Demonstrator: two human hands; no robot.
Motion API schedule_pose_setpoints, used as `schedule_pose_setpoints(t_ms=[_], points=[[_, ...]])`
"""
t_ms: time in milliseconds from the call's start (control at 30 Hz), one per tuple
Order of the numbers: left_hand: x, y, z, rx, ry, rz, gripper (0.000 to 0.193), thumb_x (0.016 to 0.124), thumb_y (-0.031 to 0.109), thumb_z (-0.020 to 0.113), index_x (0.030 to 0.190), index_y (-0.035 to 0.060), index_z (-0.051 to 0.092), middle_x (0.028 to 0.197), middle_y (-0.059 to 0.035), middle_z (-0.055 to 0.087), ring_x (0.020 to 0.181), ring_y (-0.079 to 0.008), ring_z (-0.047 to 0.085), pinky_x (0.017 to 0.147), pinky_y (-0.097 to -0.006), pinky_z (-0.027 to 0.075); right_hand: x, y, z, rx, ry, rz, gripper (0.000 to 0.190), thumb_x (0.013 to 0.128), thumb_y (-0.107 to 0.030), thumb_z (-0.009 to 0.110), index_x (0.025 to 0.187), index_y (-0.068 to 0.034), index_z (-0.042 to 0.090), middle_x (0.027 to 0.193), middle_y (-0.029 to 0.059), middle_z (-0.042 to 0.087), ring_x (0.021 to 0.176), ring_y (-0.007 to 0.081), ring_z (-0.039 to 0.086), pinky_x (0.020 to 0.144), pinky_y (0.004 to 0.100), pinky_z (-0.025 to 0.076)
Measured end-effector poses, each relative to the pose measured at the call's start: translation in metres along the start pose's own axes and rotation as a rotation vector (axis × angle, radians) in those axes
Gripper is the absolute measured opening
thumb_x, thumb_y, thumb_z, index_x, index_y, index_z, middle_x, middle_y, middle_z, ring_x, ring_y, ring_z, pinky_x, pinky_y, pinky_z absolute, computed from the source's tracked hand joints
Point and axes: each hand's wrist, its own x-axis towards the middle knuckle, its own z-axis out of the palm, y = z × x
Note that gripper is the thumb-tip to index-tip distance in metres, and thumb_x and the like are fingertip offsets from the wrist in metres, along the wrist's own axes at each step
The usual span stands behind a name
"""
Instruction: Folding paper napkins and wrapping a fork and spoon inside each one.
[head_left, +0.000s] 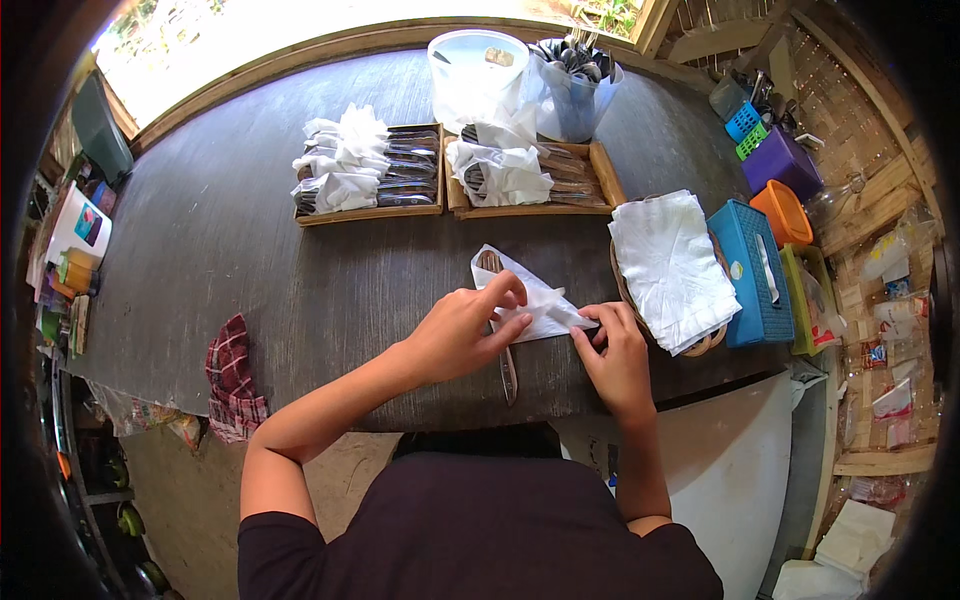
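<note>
A white paper napkin (544, 300) lies partly folded on the dark table before me, around cutlery. Fork tines (491, 262) show at its upper left corner, and a handle (508, 379) sticks out below, towards me. My left hand (469, 326) is over the napkin's left side, thumb and fingers apart with nothing between them; whether it touches the paper is hard to tell. At the napkin's right corner, my right hand (616, 352) pinches the paper between thumb and fingers. The middle of the cutlery is hidden by the napkin and my left hand.
Beyond are two wooden trays (367, 217) (536, 212) of napkin-wrapped cutlery, a clear plastic tub (480, 82) and a container of loose cutlery (574, 97). Stacked napkins (675, 270) fill a basket beside a blue tissue box (757, 277). A checked cloth (234, 375) hangs over the front edge.
</note>
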Motion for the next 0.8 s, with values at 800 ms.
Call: schedule_pose_setpoints(t_ms=[800], points=[[-0.015, -0.014, 0.016, 0.562, -0.027, 0.288, 0.018, 0.089, 0.014, 0.067, 0.103, 0.0054, 0.06, 0.103, -0.0083, 0.07, 0.091, -0.0265, 0.069, 0.081, -0.0387, 0.054, 0.008, -0.011, 0.01, -0.247, 0.025, -0.038, 0.023, 0.09, -0.021, 0.067, 0.097, -0.004, 0.055, 0.101, 0.0114, 0.057, 0.098, 0.0332, 0.057, 0.083, 0.0457, 0.05]])
